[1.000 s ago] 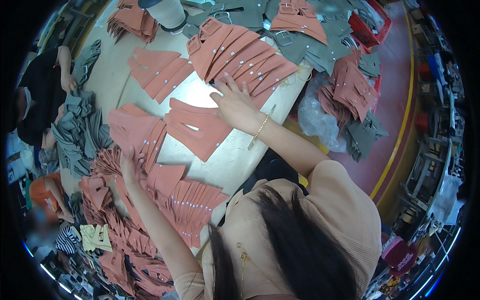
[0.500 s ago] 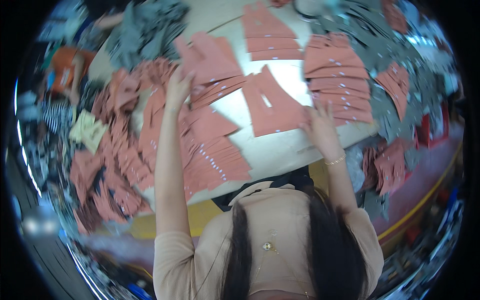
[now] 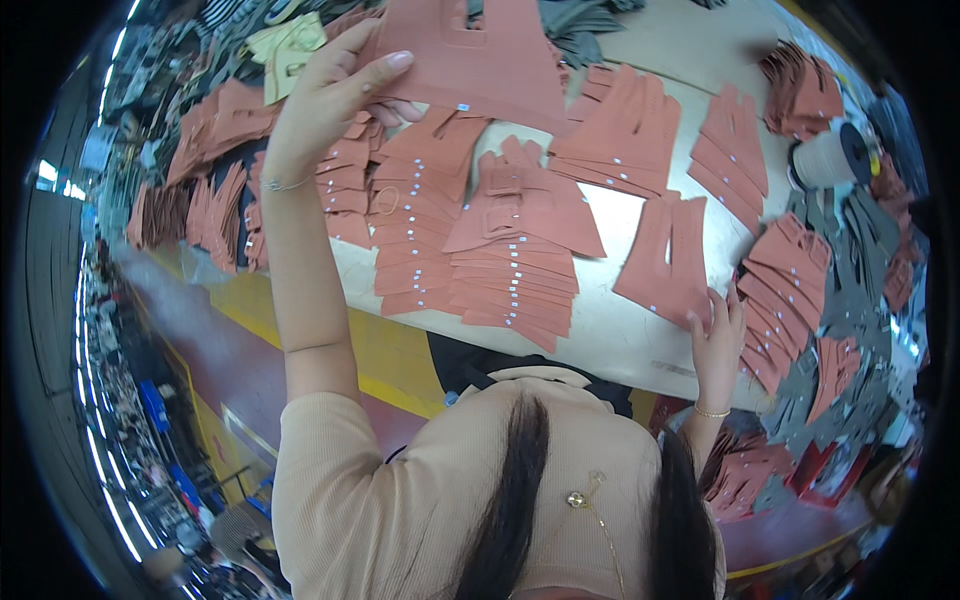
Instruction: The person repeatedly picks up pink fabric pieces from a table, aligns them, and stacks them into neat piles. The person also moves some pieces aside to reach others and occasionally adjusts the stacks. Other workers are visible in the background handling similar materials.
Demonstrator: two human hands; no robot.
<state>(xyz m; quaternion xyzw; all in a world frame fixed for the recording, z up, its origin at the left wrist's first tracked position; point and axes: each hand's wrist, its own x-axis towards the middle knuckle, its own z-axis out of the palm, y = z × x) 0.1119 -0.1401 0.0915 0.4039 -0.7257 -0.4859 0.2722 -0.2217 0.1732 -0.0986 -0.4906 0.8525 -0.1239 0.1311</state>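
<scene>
My left hand (image 3: 340,100) is raised at the upper left, thumb and fingers pinching the edge of a salmon-coloured cut fabric piece (image 3: 500,75). That piece hangs above the table, with an opening cut in it and a small white sticker at its lower edge; its top runs out of view. On the right, my right hand (image 3: 718,340) has its fingers apart, their tips at the lower right corner of a flat salmon fabric panel (image 3: 650,278) with a long notch. Below the raised piece lies a fanned stack of stickered salmon pieces (image 3: 525,225).
Another salmon stack (image 3: 410,235) lies left of the middle one, and a fanned pile (image 3: 785,285) is beside my right hand. Further back are more salmon pieces (image 3: 625,130), a large thread spool (image 3: 830,158) and grey-green fabric (image 3: 860,260). Pale yellow pieces (image 3: 285,52) lie at the far left.
My left hand has come up from the table's left pile with a salmon piece in it. My right hand stays at the notched panel's corner. The whole view has turned and shifted.
</scene>
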